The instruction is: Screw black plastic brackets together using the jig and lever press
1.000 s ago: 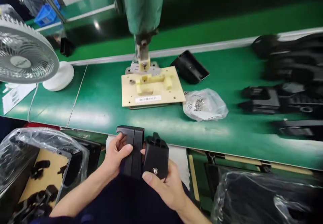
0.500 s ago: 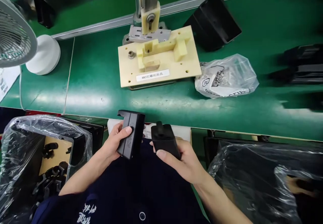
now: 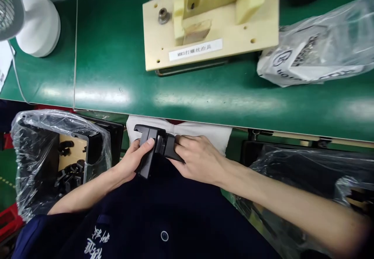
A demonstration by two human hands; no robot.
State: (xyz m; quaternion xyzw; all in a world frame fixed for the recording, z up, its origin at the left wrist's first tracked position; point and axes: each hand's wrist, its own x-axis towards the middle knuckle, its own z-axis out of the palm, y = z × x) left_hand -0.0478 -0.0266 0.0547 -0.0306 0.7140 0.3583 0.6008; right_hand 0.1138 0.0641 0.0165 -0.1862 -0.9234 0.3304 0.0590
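Both hands meet in my lap below the table's front edge. My left hand point(image 3: 133, 161) is closed on a flat black plastic housing point(image 3: 147, 144) with a hooked top end, thumb lying on its face. My right hand point(image 3: 197, 159) covers a second, smaller black plastic block point(image 3: 171, 150) and presses it against the side of the housing; most of the block is hidden under the fingers. A cream fixture plate point(image 3: 210, 33) with raised blocks and a white label sits on the green table above.
A clear bag of small metal parts point(image 3: 318, 52) lies right of the fixture. A white fan base point(image 3: 39, 23) stands at the far left. Plastic-lined boxes of black parts point(image 3: 62, 161) sit at my left and right point(image 3: 306, 173), below the green table point(image 3: 117, 64).
The camera has tipped down and closer. My right hand has turned over and brought the small block against the housing, where before the two parts were held apart.
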